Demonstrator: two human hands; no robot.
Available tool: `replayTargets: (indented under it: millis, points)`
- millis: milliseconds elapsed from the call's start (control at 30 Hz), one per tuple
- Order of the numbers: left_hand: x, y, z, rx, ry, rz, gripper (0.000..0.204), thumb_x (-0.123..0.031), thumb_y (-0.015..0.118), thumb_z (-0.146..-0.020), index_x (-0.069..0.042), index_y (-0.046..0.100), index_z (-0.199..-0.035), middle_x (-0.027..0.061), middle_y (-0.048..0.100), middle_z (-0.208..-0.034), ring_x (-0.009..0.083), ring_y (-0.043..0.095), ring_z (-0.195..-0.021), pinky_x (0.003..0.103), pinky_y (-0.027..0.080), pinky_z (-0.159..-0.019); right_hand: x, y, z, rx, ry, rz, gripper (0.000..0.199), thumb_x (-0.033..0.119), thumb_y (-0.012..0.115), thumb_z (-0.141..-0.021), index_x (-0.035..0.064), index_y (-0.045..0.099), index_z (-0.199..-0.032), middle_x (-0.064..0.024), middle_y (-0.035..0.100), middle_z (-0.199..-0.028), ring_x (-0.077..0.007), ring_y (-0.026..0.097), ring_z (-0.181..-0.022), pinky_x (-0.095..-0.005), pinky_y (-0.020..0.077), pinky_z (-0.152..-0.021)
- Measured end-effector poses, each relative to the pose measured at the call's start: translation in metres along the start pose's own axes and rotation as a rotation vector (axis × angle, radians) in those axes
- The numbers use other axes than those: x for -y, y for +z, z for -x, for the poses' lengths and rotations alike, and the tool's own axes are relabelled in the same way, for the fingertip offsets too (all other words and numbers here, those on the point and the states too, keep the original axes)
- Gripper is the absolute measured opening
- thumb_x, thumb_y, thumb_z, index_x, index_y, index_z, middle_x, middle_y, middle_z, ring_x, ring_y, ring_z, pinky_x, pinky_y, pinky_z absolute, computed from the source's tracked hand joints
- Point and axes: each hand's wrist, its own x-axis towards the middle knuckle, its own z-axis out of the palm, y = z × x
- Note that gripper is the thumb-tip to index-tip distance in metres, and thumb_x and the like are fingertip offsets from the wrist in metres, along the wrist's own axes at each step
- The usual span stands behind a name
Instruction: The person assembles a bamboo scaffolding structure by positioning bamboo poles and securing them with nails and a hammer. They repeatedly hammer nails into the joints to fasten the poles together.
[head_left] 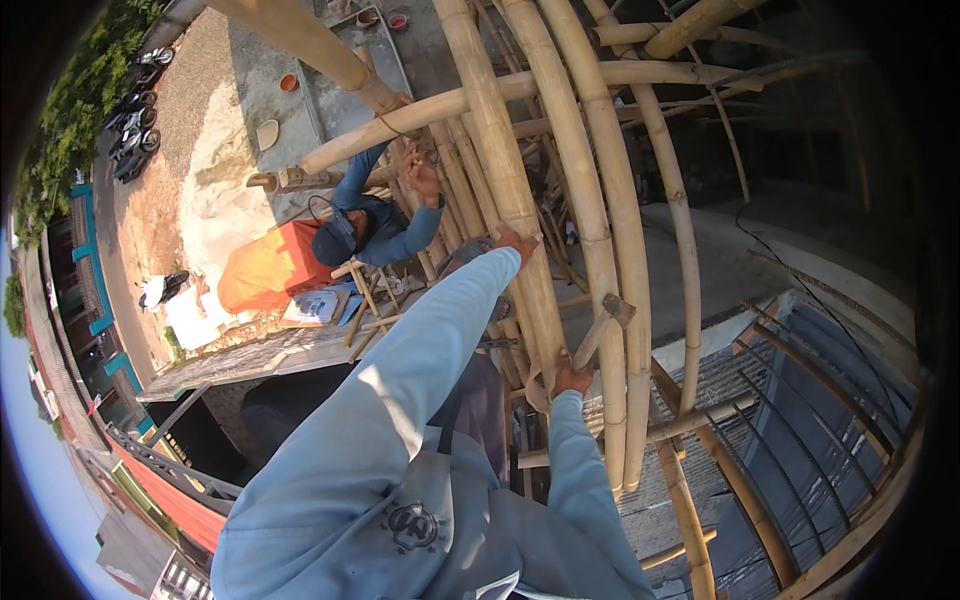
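I am high up on a frame of thick, curved bamboo poles [590, 180]. My left hand [517, 241] reaches forward in a light blue sleeve and grips one of the upright poles [495, 140]. Lower down, close to the same bundle of poles, my right hand [572, 380] is closed around the wooden handle of a hammer [604, 325]. Its head points up and rests against a pole. My own arm hides part of the poles beneath it.
A co-worker [375, 228] in a blue shirt and dark cap stands below and ahead, both hands on a crossing bamboo pole [440, 105]. Far beneath lie an orange tarp [262, 272], a sand pile [215, 170], parked motorbikes [135, 115] and a tiled roof [725, 385].
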Motion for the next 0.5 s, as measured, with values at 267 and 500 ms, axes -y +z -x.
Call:
replayTargets:
  millis: [267,500]
  points:
    - [-0.002,-0.009,0.001,0.09,-0.033,-0.218,0.125,-0.06,0.072,-0.09,0.01,-0.006,-0.157,0.0373,0.032,-0.157,0.0429,0.04,-0.146,0.041,0.034,-0.119,0.067,-0.012,0.016,-0.028,0.083,0.479,0.04,0.024,0.082,-0.081,-0.0008,0.07,-0.111,-0.0241,0.074,-0.104,-0.0418,0.071,-0.1,-0.0485,0.0549,-0.088]
    - [-0.022,-0.073,-0.009,0.353,-0.02,-0.835,0.094,-0.078,0.045,-0.093,0.005,0.06,-0.137,0.0309,0.063,-0.133,0.0418,0.062,-0.124,0.05,0.046,-0.107,0.104,-0.047,0.045,-0.099,0.079,0.419,0.043,0.028,0.082,-0.081,0.0046,0.071,-0.115,-0.0231,0.075,-0.105,-0.0432,0.07,-0.101,-0.0508,0.0541,-0.09]
